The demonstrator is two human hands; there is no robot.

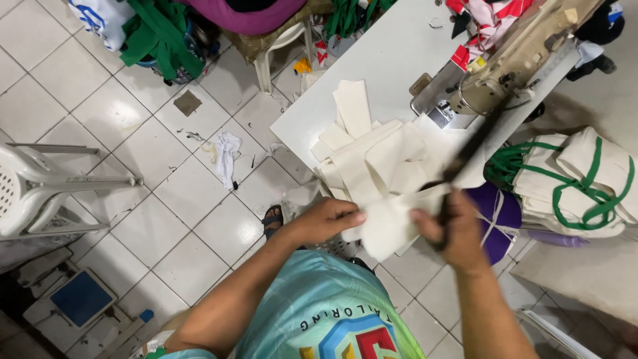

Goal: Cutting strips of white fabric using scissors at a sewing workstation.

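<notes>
My left hand (327, 219) pinches the near edge of a cream fabric strip (392, 223) that I hold in front of me. My right hand (453, 229) grips the handles of long black scissors (473, 146), blades pointing up and away over the cloth; the same hand also touches the strip's right edge. Beyond the strip, a loose pile of cream fabric pieces (369, 143) lies on the white sewing table (379, 56). A beige sewing machine (505, 63) stands on the table's far right.
A bundle of cream cloth tied with green straps (578, 179) rests at right, a purple stool (505, 216) beneath it. White plastic chairs (40, 193) stand at left. Cloth scraps (226, 156) litter the tiled floor. Green and purple fabric heaps (166, 30) lie at the top.
</notes>
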